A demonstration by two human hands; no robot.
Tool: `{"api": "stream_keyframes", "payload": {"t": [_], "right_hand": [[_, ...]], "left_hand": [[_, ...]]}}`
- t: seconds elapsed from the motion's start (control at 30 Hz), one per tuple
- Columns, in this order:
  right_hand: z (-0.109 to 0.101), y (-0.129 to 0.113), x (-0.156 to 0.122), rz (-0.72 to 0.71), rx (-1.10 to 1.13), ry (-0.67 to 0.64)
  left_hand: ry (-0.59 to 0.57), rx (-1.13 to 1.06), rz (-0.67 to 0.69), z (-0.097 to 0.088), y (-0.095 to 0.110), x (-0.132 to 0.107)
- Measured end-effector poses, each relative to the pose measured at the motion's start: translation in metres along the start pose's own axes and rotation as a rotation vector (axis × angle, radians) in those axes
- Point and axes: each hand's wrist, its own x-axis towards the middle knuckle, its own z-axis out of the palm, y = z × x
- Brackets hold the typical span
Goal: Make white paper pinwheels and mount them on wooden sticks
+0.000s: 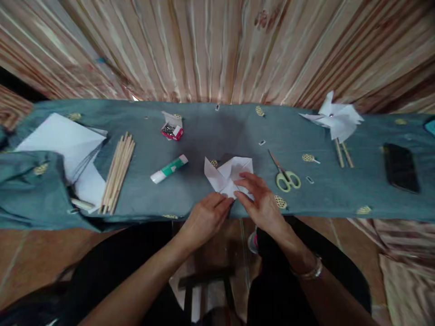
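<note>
A partly folded white paper (228,174) lies on the blue-grey cloth (210,136) near the table's front edge, with its flaps turned up. My left hand (206,217) pinches the paper's near corner with curled fingers. My right hand (260,199) rests on the paper's right side, fingers pressing a flap down toward the middle.
Green-handled scissors (285,176) lie right of the paper, a glue stick (169,169) to the left. Further left are wooden sticks (118,172) and white sheets (64,142). A pin box (172,129) sits behind. A finished paper pinwheel (336,118) and a black phone (401,167) lie at right.
</note>
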Motion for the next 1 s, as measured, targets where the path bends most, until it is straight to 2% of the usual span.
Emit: {"api": "stream_keyframes", "payload": {"t": [0.5,1.0], "right_hand": [[-0.001,-0.003,-0.001,-0.055,-0.068,-0.014],[0.003,-0.015,-0.001,-0.080,-0.332,-0.113]], "left_hand": [[-0.033,-0.003,-0.013,-0.003,0.000,0.000],[-0.058,0.022,-0.022,-0.003,0.000,0.000]]}}
